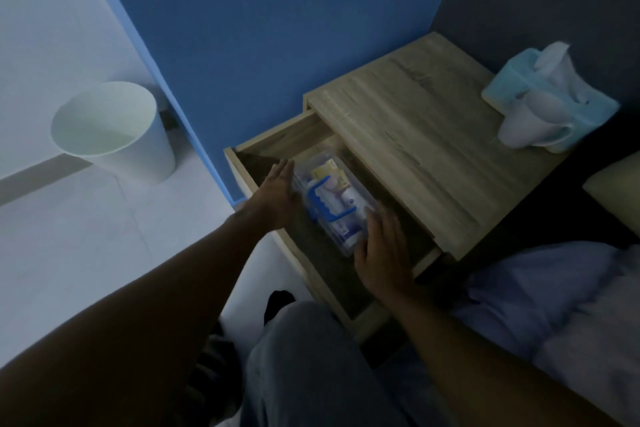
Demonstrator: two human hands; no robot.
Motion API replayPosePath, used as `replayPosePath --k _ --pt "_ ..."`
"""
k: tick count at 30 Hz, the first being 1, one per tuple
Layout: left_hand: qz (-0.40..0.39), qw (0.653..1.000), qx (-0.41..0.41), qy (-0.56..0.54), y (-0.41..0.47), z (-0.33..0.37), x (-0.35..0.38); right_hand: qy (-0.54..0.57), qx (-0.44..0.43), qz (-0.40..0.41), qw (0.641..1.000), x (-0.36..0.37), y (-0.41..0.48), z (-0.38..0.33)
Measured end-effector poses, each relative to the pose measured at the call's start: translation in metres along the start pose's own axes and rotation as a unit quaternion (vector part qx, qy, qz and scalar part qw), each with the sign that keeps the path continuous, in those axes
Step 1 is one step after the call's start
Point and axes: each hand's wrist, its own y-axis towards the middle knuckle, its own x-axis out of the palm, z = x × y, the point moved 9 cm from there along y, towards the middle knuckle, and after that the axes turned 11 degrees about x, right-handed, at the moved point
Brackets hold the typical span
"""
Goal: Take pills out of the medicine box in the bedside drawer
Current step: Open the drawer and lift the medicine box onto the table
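The bedside drawer stands pulled open under the wooden table top. Inside it lies a clear plastic medicine box with a blue handle on its lid; packets and small bottles show through the lid. My left hand reaches into the drawer with flat fingers against the box's left side. My right hand rests with spread fingers on the box's near right end. The box sits between both hands, and whether it is lifted off the drawer floor I cannot tell.
On the bedside table top stand a blue tissue box and a white mug at the far right. A white bin stands on the floor at left. The bed lies at right, a blue wall behind.
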Motion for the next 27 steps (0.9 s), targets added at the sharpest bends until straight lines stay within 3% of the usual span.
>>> replayPosePath --k 4,9,13,20,27 --pt "-0.003 0.999 -0.02 -0.04 0.032 -0.008 0.016 0.076 0.201 -0.026 0.976 0.023 0.008 0.029" --pt "-0.023 0.99 -0.061 -0.122 0.055 -0.034 0.039 0.136 0.27 -0.028 0.953 0.038 0.019 0.046" --pt "0.004 0.969 -0.078 -0.233 0.057 -0.043 0.038 0.24 0.331 -0.058 0.911 0.046 0.023 0.054" --pt "0.016 0.972 -0.067 -0.224 0.035 -0.022 0.016 0.291 0.356 -0.067 0.885 0.025 0.016 0.051" --pt "0.024 0.985 -0.06 -0.157 0.015 0.014 -0.055 0.383 0.255 -0.052 0.886 -0.019 0.019 0.019"
